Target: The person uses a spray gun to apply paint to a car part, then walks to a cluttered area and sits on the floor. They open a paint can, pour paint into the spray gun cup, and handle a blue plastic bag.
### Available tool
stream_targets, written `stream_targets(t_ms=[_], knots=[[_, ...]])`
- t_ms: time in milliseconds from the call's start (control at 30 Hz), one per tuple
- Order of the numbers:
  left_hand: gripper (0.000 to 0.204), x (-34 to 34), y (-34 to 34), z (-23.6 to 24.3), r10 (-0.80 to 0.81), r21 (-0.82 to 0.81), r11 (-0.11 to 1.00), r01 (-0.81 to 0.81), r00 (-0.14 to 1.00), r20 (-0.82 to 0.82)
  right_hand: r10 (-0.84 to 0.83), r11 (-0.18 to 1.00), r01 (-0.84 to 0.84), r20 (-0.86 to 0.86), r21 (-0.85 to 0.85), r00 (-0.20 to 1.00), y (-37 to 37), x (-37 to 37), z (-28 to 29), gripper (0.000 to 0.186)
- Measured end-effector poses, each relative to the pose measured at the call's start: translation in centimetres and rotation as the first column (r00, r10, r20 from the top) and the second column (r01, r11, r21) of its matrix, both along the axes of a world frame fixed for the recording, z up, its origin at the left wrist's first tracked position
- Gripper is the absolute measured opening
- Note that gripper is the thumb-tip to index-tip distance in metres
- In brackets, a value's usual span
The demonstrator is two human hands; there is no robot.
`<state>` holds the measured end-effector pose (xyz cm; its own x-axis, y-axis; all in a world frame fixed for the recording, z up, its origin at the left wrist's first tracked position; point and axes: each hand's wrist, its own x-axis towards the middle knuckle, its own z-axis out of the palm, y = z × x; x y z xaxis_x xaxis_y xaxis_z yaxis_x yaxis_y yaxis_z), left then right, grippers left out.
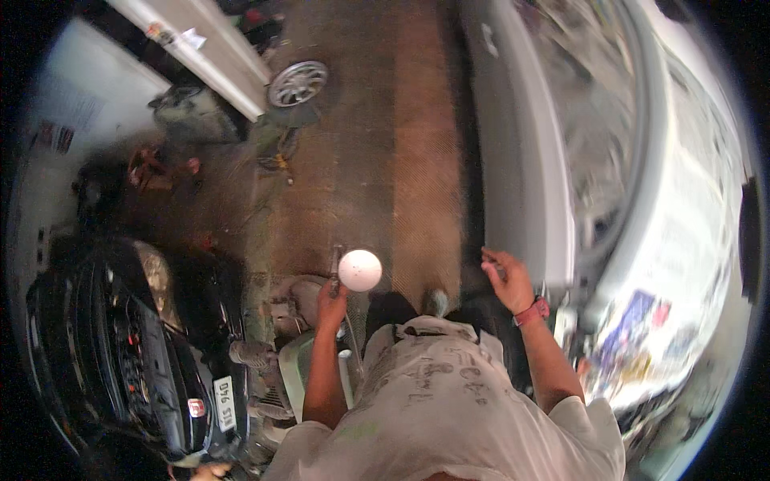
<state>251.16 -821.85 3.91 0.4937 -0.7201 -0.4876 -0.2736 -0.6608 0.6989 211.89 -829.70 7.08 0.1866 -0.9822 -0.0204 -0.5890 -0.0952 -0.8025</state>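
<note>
My left hand (pixel 330 303) grips a tool with a white round head (pixel 359 270), held out in front of my chest. A thin dark shaft rises from my fist beside the round head. My right hand (pixel 507 278) is raised with its fingers apart and holds nothing; a red band sits on its wrist. It hovers close to the grey side of a silver car (pixel 521 160) on my right. My white stained shirt fills the lower middle of the view.
A black car (pixel 136 337) with its engine bay exposed stands at the left. A loose alloy wheel (pixel 297 83) leans by a white pillar at the top. Brown ribbed floor (pixel 401 144) runs between the cars. A pale plastic chair (pixel 297 365) stands by my left leg.
</note>
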Motion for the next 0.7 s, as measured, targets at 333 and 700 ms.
stream_targets(t_ms=[333,700], knots=[[0.068,3.4,-31.6,-6.7,0.102,0.090,0.989,-0.118,0.981,0.167,0.149,0.974,-0.161,-0.087,-0.159,0.985,-42.3,7.0,-5.5,0.036],[0.057,8.6,-70.9,-4.5,-0.130,-0.234,0.966,0.110,0.989,-0.071,0.023,0.576,0.369,-0.465,0.730,0.885,-52.1,-4.7,-25.0,0.049]])
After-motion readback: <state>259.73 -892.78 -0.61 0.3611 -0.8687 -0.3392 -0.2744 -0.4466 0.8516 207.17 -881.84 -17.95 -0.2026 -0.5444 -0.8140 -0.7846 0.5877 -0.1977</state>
